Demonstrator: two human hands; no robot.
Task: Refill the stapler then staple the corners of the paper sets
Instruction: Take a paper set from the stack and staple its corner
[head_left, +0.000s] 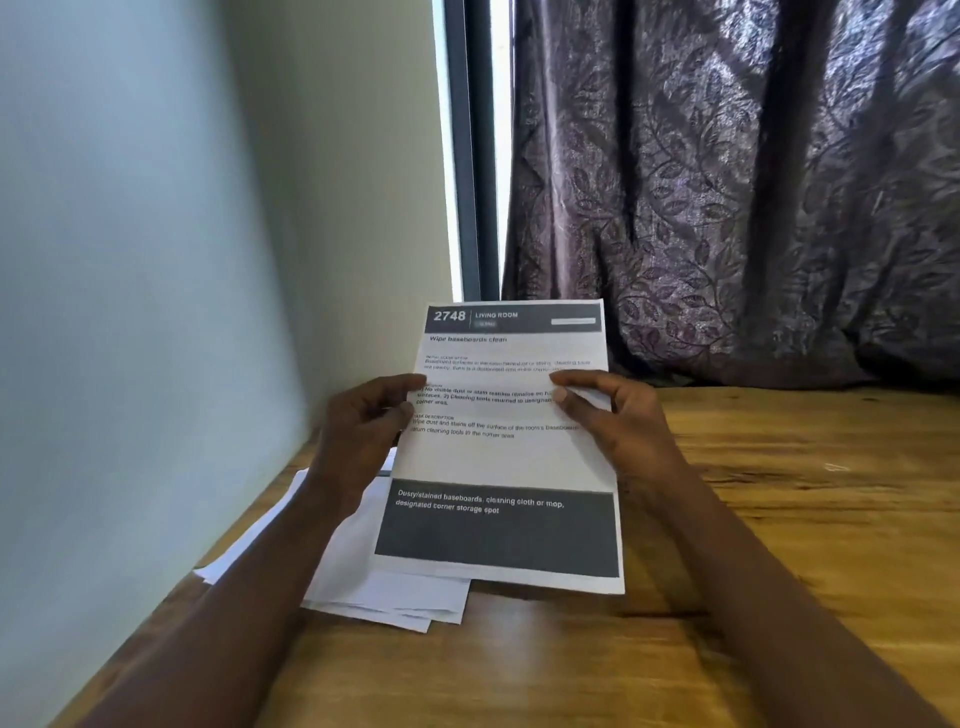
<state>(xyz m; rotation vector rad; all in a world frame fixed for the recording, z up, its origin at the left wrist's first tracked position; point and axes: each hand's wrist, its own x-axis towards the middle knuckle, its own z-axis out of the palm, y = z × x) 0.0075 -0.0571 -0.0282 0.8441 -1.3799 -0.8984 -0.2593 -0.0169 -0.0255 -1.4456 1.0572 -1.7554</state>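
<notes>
A printed paper set (498, 462) with dark header and footer bands stands nearly upright, its bottom edge resting on the wooden table (779, 519). My left hand (363, 431) pinches its left edge and my right hand (618, 415) pinches its right edge, thumbs on the front. More white sheets (379, 582) lie flat in a loose pile on the table behind and below my left forearm. No stapler is in view.
A pale wall (156, 312) runs along the table's left side. A purple leaf-patterned curtain (753, 182) hangs behind the table's far edge, beside a dark window frame (472, 156). Bare wood stretches to the right and front.
</notes>
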